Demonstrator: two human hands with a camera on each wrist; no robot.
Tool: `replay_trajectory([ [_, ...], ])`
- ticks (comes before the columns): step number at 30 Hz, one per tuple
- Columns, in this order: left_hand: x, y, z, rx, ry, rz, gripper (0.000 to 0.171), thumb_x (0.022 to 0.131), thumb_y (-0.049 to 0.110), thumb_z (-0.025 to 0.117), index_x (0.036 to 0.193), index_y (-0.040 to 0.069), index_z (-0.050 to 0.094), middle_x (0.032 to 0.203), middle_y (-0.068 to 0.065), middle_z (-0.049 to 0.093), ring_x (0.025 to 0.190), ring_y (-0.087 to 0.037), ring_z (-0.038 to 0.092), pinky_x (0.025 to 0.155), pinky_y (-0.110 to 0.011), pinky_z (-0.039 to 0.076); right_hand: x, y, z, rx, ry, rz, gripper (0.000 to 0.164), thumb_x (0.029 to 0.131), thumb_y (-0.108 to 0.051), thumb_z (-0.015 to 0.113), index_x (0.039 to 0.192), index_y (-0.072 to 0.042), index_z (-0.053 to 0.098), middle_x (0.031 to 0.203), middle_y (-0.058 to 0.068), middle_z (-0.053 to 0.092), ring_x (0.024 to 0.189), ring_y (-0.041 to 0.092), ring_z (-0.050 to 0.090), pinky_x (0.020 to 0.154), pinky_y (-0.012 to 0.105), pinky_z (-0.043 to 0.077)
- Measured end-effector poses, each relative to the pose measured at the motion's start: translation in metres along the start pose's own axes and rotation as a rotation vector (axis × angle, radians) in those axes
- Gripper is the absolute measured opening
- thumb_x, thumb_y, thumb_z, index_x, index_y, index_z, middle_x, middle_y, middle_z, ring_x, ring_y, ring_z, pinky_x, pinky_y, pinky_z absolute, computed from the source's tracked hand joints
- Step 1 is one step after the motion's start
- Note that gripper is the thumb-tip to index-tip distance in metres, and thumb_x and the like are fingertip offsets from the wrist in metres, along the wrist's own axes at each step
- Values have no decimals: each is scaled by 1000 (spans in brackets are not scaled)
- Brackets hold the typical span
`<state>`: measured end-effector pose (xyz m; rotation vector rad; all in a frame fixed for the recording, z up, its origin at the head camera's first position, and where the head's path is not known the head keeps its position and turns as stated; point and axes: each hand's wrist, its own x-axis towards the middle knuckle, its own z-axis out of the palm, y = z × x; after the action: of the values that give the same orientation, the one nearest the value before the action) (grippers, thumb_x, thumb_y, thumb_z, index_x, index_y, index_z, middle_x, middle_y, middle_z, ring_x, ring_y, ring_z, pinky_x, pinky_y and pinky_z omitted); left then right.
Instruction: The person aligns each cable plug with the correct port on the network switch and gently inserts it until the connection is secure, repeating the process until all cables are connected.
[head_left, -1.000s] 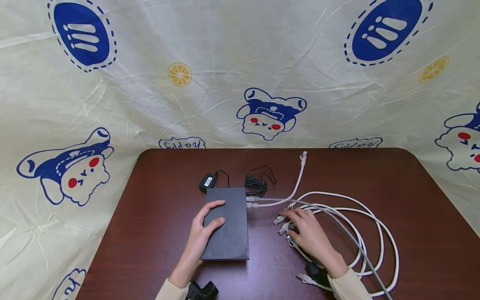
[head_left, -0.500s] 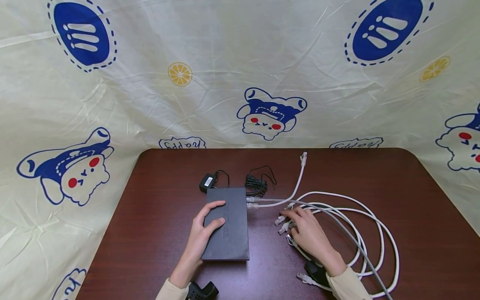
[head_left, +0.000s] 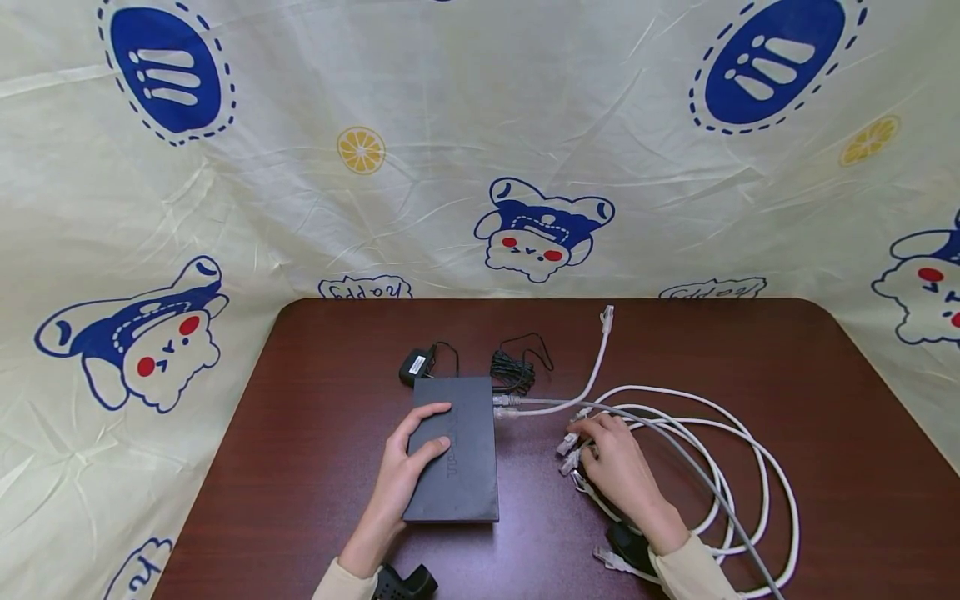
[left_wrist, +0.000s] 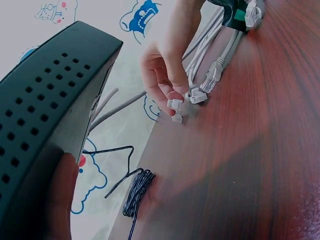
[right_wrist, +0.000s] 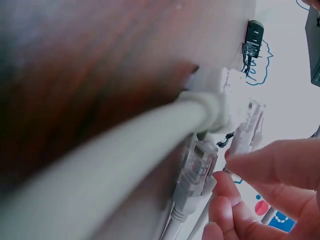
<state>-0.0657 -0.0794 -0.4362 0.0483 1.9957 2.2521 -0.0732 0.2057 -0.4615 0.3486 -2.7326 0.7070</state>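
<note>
A dark grey network switch (head_left: 468, 467) is gripped at its left side by my left hand (head_left: 412, 458), thumb and index finger over the top. Its vented side (left_wrist: 45, 95) faces the left wrist camera. Two cables, one white and one grey, are plugged into its right side. To the right of it, my right hand (head_left: 622, 467) pinches an Ethernet plug (right_wrist: 245, 135) between thumb and fingertips. More clear plugs (left_wrist: 212, 77) of the white cables lie just beside those fingers. The fingers under the switch are hidden in the head view.
White Ethernet cables (head_left: 793, 517) loop across the table's right side, with a grey cable (head_left: 701, 475) crossing them. A black power adapter (head_left: 415, 365) and its coiled cord (head_left: 513, 371) lie behind the switch. One loose plug (head_left: 607, 317) points toward the far edge.
My right hand has drawn slightly right, its thumb and index finger closing together, and the nearby plugs have shifted a little with it. The left hand and switch have stayed put.
</note>
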Motion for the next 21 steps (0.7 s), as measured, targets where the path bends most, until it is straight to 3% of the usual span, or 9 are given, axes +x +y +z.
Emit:
replay_trajectory([
  [6,1,-1,0,-4,-1,-2,38,89,13,64,126,21,61,130,-7,50,110,-27,46,88,-40,38,-3,-3,-5,-28,5,-11,25,68,3,77,89,-8,70,80,3,58,77,21,49,67,38,39],
  [13,0,-2,0,-9,-5,-10,38,89,13,63,126,21,61,129,-7,49,108,-28,46,86,-40,40,-5,-5,-12,-26,40,-90,29,65,3,83,86,-11,70,77,1,53,75,17,45,63,34,37],
  [21,0,-2,0,-9,-5,-6,38,89,13,63,126,21,60,129,-8,49,109,-28,46,86,-40,40,-1,-5,-18,5,88,-225,31,63,4,85,86,-10,69,96,5,60,92,27,55,78,42,43],
])
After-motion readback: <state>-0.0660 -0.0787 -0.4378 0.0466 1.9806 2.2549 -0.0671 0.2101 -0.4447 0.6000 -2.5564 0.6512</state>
